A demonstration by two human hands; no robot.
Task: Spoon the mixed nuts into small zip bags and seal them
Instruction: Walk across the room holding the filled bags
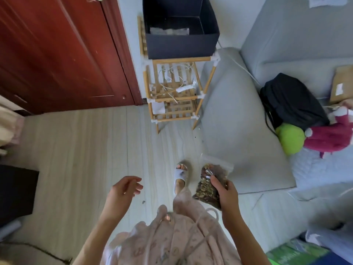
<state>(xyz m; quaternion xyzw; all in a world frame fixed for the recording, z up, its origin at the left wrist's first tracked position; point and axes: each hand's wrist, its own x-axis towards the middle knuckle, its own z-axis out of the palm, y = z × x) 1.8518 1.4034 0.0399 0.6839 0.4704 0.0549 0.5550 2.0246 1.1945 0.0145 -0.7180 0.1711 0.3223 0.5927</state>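
The person stands on a pale floor [80,150], in a pink patterned dress [172,240].

Right hand [226,194]: fingers and thumb curled round a clear zip bag [212,180], gripping it at the middle. The bag is held in the air at the person's right side, above the floor beside the sofa edge. It is filled with mixed nuts; the empty clear top strip sticks up beyond the fingers. Whether the zip is closed cannot be told.

Left hand [124,190]: holds nothing, fingers loosely bent and spread, palm turned inward, hanging over the floor, well apart from the bag.

One foot in a grey slipper [180,175] shows between the hands, just left of the bag.

Right side: a grey sofa [238,131] with a green ball [290,138], a dark red plush toy [330,136], a black backpack [290,100] and a brown parcel [342,83] on it, the ball touching the backpack and the toy.

Further ahead: a bamboo rack [175,92] against the wall, cables on its middle shelf, a black open box [181,29] on top. Something clear lies at the bottom of the box; it is too blurred to identify.

Far left: a red-brown wooden door [57,54].
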